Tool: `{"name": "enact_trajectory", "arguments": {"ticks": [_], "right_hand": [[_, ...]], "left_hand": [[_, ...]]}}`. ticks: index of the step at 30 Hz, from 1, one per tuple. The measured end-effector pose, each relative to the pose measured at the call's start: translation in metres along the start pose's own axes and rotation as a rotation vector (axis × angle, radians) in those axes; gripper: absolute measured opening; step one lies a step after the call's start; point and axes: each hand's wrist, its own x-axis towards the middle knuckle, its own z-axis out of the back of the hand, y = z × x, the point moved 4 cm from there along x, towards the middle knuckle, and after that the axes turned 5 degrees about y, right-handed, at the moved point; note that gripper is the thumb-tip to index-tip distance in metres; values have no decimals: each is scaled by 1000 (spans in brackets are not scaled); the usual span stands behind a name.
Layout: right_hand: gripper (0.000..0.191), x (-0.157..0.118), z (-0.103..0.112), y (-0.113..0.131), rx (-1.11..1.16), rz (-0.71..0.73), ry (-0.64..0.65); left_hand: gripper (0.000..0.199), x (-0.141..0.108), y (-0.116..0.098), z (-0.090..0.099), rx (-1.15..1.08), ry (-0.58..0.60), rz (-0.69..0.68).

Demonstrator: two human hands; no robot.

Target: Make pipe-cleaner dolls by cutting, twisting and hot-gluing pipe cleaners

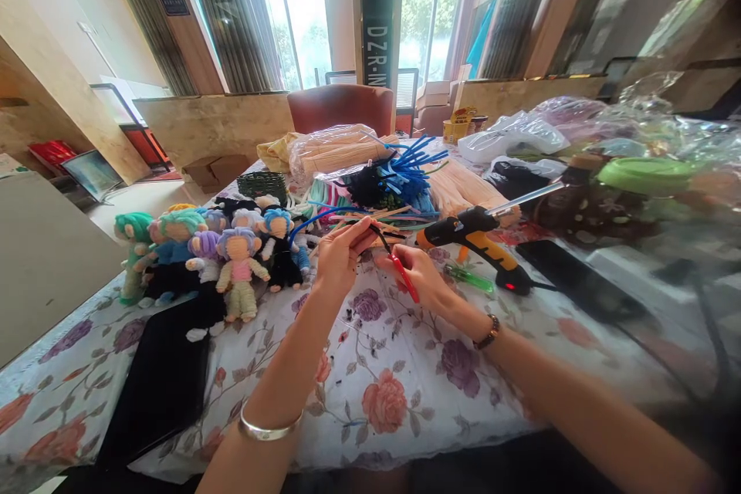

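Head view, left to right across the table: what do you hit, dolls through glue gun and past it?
Leftmost green-haired doll → pink-topped doll → left hand → red-handled scissors → black-and-yellow hot glue gun → light-green rounded item.

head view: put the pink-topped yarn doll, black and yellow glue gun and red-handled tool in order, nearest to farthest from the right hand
1. Red-handled tool, held in the right hand.
2. Black and yellow glue gun, just to the right.
3. Pink-topped yarn doll, off left, beyond the left hand.
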Motion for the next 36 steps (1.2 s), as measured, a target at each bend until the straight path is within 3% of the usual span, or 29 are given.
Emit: {"name": "enact_trajectory", "arguments": {"ticks": [36], "right_hand": [[47, 1, 0, -2, -36, 10, -25]], "left_hand": [[5, -1, 0, 0, -23, -26, 11]]}}
